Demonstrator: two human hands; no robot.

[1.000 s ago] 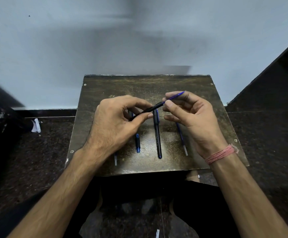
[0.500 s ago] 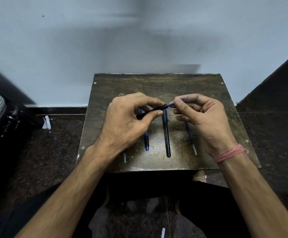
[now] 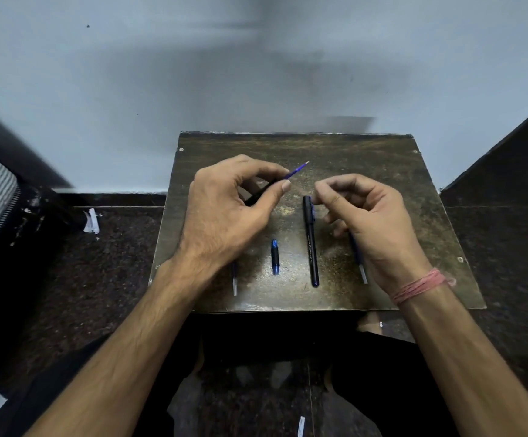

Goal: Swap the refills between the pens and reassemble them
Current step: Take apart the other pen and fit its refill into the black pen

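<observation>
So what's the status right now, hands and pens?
Left hand grips barrel, refill sticking out. Right hand curled, apparently empty. Capped pen on board. Nothing blocking.

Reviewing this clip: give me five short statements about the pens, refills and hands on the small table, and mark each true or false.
1. The left hand holds a black barrel with a blue refill sticking out of it. True.
2. The right hand grips that same refill. False: it is apart from it, fingers curled, holding nothing visible.
3. A capped black pen lies on the table between the hands. True.
4. The short blue piece lies right of the black pen. False: it lies left of it.
5. The table carries no loose refills. False: one refill shows by the right wrist, another under the left wrist.
</observation>
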